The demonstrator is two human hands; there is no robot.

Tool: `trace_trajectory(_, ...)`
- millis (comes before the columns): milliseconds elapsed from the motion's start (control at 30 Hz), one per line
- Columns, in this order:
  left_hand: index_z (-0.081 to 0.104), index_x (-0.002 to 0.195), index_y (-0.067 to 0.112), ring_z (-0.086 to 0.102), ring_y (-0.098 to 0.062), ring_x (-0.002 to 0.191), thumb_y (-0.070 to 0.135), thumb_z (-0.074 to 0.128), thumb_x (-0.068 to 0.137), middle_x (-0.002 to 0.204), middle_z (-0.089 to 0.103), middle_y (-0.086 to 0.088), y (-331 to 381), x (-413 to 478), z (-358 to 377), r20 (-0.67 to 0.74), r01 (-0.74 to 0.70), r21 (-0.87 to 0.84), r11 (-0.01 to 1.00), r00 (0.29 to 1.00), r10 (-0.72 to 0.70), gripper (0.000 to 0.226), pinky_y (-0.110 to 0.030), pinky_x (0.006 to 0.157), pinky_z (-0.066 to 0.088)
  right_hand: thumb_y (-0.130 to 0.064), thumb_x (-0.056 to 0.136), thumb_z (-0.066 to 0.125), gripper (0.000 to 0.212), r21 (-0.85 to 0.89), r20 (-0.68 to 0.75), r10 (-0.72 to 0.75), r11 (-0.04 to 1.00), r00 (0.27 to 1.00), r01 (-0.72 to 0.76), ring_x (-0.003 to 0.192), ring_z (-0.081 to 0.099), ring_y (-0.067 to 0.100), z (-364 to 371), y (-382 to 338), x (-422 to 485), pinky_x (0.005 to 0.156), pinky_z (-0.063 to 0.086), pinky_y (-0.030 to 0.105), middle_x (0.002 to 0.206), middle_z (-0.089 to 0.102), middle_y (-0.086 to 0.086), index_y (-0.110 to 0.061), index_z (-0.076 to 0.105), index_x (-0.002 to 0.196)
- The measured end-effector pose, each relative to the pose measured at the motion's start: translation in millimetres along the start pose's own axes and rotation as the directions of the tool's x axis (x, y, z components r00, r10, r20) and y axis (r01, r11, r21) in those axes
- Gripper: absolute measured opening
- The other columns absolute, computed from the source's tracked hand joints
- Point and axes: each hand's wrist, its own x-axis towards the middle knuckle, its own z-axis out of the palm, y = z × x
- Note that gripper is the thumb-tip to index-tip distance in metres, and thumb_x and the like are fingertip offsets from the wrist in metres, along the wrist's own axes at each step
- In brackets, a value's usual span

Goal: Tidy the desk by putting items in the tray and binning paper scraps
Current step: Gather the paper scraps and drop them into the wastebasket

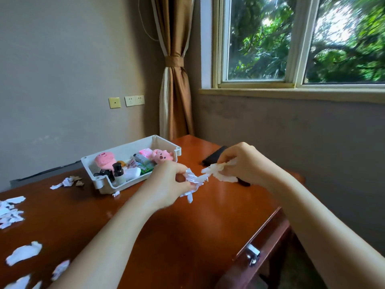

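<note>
1. Left hand (166, 182) is pinched shut on a crumpled paper scrap (194, 180).
2. Right hand (241, 161) clutches another white wad (218, 171), just right of the first.
3. Tray (125, 150) sits right behind the left hand.

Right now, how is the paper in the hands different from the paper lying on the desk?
The paper in the hands is crumpled and held above the desk by the left hand and right hand; the paper on the desk lies loose and flatter. The held paper is bunched together; the desk scraps are scattered along the left side. Both are white and torn.
</note>
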Motion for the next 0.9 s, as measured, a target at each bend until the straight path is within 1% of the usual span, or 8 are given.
trace_trajectory(133, 0.069, 0.069, 0.020, 0.054, -0.012, 0.065, 0.029, 0.069, 0.084, 0.063, 0.063, 0.001, 39.9, -16.8, 32.1, 0.049, -0.071, -0.025, 0.997, 0.996, 0.072, 0.017, -0.029, 0.061, 0.041, -0.009, 0.079, 0.068, 0.015, -0.041, -0.005, 0.052, 0.998, 0.999, -0.052, 0.065, 0.056, 0.008, -26.3, 21.4, -45.9, 0.048, 0.040, 0.008, 0.074, 0.060, -0.007, -0.023, 0.067, 0.075)
trace_trajectory(267, 0.063, 0.063, 0.028, 0.054, -0.009, 0.068, 0.028, 0.070, 0.083, 0.061, 0.061, 0.010, 64.9, -32.8, 71.3, 0.117, -0.106, -0.039, 0.994, 0.987, 0.110, 0.021, -0.021, 0.059, 0.038, -0.008, 0.078, 0.070, 0.021, -0.060, 0.017, 0.121, 0.991, 0.992, -0.120, 0.063, 0.054, 0.000, -40.6, 48.9, -92.8, 0.051, 0.041, 0.002, 0.070, 0.057, -0.015, -0.027, 0.064, 0.072)
trace_trajectory(400, 0.057, 0.053, 0.027, 0.047, -0.005, 0.063, 0.022, 0.070, 0.082, 0.054, 0.054, 0.015, 76.4, -44.2, 115.0, 0.199, -0.079, -0.077, 0.994, 0.976, 0.093, 0.032, -0.021, 0.059, 0.036, -0.008, 0.074, 0.069, 0.009, -0.087, 0.030, 0.228, 0.971, 0.973, -0.225, 0.076, 0.063, 0.015, -38.3, 87.1, -135.0, 0.067, 0.051, 0.024, 0.080, 0.069, -0.001, -0.017, 0.072, 0.076)
trace_trajectory(533, 0.070, 0.065, 0.016, 0.049, -0.009, 0.064, 0.025, 0.069, 0.082, 0.064, 0.067, 0.006, 73.0, -52.0, 160.7, 0.301, -0.056, -0.088, 0.995, 0.950, 0.080, 0.019, -0.027, 0.060, 0.042, -0.007, 0.075, 0.067, 0.012, -0.048, 0.090, 0.315, 0.949, 0.945, -0.312, 0.074, 0.058, 0.011, -22.5, 122.1, -169.8, 0.060, 0.043, 0.017, 0.078, 0.066, -0.003, -0.017, 0.072, 0.077)
trace_trajectory(600, 0.065, 0.063, 0.020, 0.048, -0.011, 0.061, 0.028, 0.069, 0.083, 0.067, 0.066, 0.004, 67.5, -56.2, 182.4, 0.349, -0.030, -0.076, 0.997, 0.936, 0.055, 0.021, -0.029, 0.056, 0.042, -0.007, 0.075, 0.066, 0.013, -0.044, 0.125, 0.353, 0.936, 0.927, -0.350, 0.070, 0.054, 0.009, -10.7, 139.2, -180.9, 0.056, 0.039, 0.015, 0.071, 0.062, -0.007, -0.019, 0.068, 0.071)
trace_trajectory(700, 0.061, 0.066, 0.021, 0.043, -0.008, 0.057, 0.025, 0.068, 0.085, 0.065, 0.053, 0.007, 54.7, -63.0, 214.8, 0.410, 0.019, -0.025, 1.000, 0.912, -0.007, 0.021, -0.018, 0.046, 0.032, -0.007, 0.077, 0.067, 0.014, -0.044, 0.192, 0.393, 0.919, 0.899, -0.392, 0.069, 0.054, 0.006, 12.0, 162.9, -192.5, 0.055, 0.038, 0.011, 0.070, 0.059, -0.010, -0.021, 0.067, 0.073)
trace_trajectory(800, 0.046, 0.054, 0.024, 0.042, -0.016, 0.067, 0.022, 0.067, 0.085, 0.068, 0.045, 0.004, 36.8, -68.1, 246.6, 0.427, 0.075, 0.020, 0.997, 0.901, -0.076, 0.038, -0.015, 0.045, 0.029, -0.007, 0.079, 0.067, 0.010, -0.047, 0.242, 0.446, 0.892, 0.862, -0.449, 0.073, 0.056, 0.009, 39.1, 186.9, -201.0, 0.053, 0.037, 0.007, 0.074, 0.060, -0.006, -0.016, 0.070, 0.081)
trace_trajectory(900, 0.036, 0.047, 0.022, 0.034, -0.020, 0.060, 0.021, 0.068, 0.085, 0.057, 0.038, 0.005, 15.4, -72.8, 277.3, 0.458, 0.150, 0.057, 0.987, 0.875, -0.159, 0.049, -0.023, 0.048, 0.025, -0.005, 0.078, 0.065, 0.014, -0.060, 0.291, 0.502, 0.859, 0.814, -0.508, 0.083, 0.057, 0.014, 71.4, 209.9, -207.8, 0.059, 0.042, 0.016, 0.085, 0.064, 0.002, -0.009, 0.073, 0.089)
